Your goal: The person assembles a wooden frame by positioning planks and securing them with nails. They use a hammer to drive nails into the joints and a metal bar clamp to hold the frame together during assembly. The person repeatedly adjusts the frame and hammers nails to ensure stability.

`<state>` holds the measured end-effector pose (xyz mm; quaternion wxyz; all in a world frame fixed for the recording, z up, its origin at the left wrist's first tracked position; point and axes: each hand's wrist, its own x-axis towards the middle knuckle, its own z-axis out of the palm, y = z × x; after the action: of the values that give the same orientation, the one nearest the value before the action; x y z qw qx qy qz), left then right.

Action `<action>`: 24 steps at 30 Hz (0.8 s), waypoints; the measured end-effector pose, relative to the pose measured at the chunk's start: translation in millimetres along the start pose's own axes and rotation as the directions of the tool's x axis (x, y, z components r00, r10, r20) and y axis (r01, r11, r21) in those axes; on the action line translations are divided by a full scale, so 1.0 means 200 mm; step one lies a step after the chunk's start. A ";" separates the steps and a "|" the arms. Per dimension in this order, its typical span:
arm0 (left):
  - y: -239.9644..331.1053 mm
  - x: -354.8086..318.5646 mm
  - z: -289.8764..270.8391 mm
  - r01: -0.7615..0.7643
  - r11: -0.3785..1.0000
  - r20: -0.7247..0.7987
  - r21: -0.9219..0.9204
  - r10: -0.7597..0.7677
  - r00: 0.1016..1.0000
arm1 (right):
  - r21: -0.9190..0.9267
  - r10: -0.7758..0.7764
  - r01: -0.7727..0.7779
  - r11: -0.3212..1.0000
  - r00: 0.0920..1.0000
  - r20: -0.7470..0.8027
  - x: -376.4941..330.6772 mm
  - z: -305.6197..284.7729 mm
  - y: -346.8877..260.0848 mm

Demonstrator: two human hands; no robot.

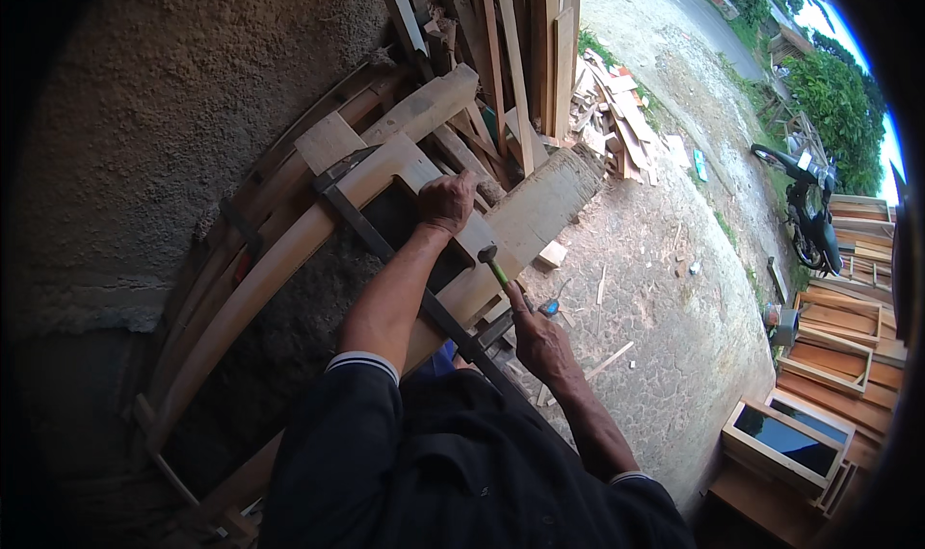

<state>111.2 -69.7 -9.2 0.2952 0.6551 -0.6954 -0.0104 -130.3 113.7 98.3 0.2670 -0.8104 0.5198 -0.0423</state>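
Note:
A curved wooden frame with an arched side lies across the work area in front of me. My left hand is closed over its far rail, the fingers curled round the wood and partly hidden. In my right hand is a hammer with a green handle; its dark head is at the frame's near right corner. A long dark bar clamp crosses the frame diagonally, passing beneath my left forearm. Beyond the rail, a thick rough board supports or adjoins the frame; I cannot tell which.
Tall planks lean at the rough wall ahead. Wood offcuts are heaped beside them on the concrete ground. At the right are a motorcycle, stacked wooden frames and a glazed wooden frame.

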 end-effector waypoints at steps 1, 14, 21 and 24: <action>0.00 -0.01 0.00 -0.007 1.000 -0.002 -0.002 0.007 1.000 | 0.018 -0.011 0.011 1.000 1.000 -0.027 0.00 0.00 0.00; -0.02 -0.01 0.02 -0.007 1.000 0.009 -0.015 0.008 1.000 | 0.061 -0.256 0.299 0.952 0.892 -0.372 -0.01 0.05 0.05; -0.01 -0.01 0.02 -0.011 1.000 -0.009 -0.021 0.011 1.000 | 0.045 -0.004 0.005 0.999 1.000 -0.008 -0.01 0.05 0.04; -0.01 -0.02 0.01 -0.001 1.000 0.004 -0.018 0.001 1.000 | 0.016 -0.023 0.024 1.000 0.996 -0.084 -0.01 0.05 0.05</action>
<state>111.3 -67.8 -12.4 0.2995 0.6520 -0.6964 -0.0179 -135.3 116.6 85.4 0.2513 -0.8116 0.5207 -0.0836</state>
